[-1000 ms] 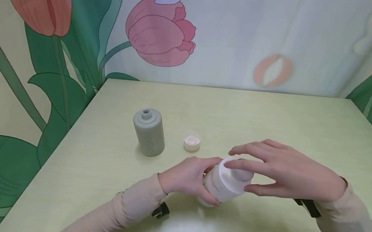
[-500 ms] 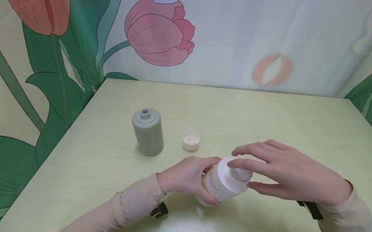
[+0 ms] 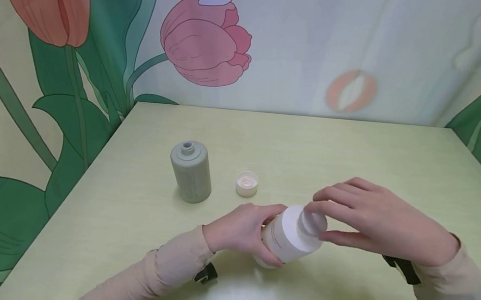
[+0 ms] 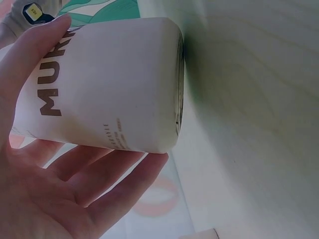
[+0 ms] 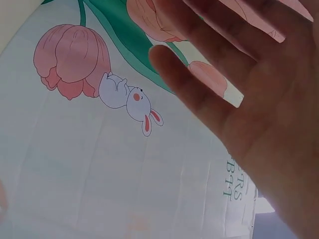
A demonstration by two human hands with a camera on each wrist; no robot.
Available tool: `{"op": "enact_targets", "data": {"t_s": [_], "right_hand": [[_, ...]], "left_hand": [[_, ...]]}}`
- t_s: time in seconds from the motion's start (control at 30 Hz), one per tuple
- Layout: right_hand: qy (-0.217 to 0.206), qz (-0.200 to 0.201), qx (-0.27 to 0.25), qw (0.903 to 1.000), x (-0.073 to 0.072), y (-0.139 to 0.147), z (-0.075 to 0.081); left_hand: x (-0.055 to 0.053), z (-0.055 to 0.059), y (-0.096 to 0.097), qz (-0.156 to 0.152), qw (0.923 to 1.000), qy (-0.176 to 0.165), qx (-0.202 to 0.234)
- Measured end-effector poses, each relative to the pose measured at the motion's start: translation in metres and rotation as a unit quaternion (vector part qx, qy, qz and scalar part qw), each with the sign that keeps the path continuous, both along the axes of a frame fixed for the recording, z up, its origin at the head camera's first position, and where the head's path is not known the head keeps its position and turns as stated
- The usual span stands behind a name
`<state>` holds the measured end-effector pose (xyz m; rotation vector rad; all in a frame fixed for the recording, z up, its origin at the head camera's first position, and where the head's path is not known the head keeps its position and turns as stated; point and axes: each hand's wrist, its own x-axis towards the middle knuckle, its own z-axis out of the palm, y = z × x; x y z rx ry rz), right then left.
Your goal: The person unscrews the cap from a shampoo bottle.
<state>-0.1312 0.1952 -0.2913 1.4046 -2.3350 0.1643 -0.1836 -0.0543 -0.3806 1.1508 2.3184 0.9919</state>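
Note:
In the head view my left hand grips a white bottle round its body, tilted with its top to the right. In the left wrist view, large brown letters show on the side of the white bottle, its base close to the table. My right hand is at the bottle's white cap, thumb and fingertips on either side of it. The right wrist view shows the right hand with its fingers extended; the cap is out of that picture.
A grey bottle with an uncovered neck stands upright farther back on the pale table. Right of it, a small whitish cap lies with its hollow side up. Behind the table hangs a cloth printed with tulips.
My right hand's fingertips have shifted slightly to the right and drawn in around the cap, leaving more of the bottle's top in sight. The left hand and the bottle stay nearly the same.

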Motion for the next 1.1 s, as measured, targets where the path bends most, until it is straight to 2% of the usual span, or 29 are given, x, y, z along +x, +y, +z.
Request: {"op": "enact_targets", "data": {"t_s": [0.13,0.27,0.4,0.5,0.63,0.77,0.97,1.1], "right_hand": [[0.001,-0.019,0.013,0.9997,0.001,-0.0023,-0.001],[0.003,-0.003,0.02,0.9998,0.0003,-0.0042,-0.001],[-0.025,0.013,0.034,0.9991,0.0012,-0.0023,-0.0006],[-0.036,-0.001,0.035,0.9987,0.0012,-0.0024,-0.0015],[0.007,-0.029,0.015,0.9994,-0.001,-0.0055,-0.0043],[0.035,-0.034,0.011,0.9987,-0.0021,-0.0082,-0.0059],[0.003,0.001,0.019,0.9998,-0.0011,-0.0059,-0.0043],[-0.015,-0.004,0.021,0.9997,0.0011,-0.0049,-0.0041]], "left_hand": [[0.0006,0.0008,-0.0004,0.0,1.0,-0.002,0.001],[0.0011,0.0024,-0.0004,0.004,0.9999,-0.017,0.002],[0.001,0.0024,-0.0006,0.01,0.9994,-0.032,-0.002],[0.001,0.0013,-0.0009,0.011,0.9996,-0.027,-0.005],[0.0011,0.0007,-0.0009,0.006,0.9998,-0.017,-0.006],[0.001,0.0006,-0.0001,0.003,0.9999,-0.013,-0.005],[0.0005,0.0,0.0002,0.007,0.9999,-0.008,-0.005],[0.001,-0.001,-0.0003,0.008,0.9999,-0.008,-0.007]]}}
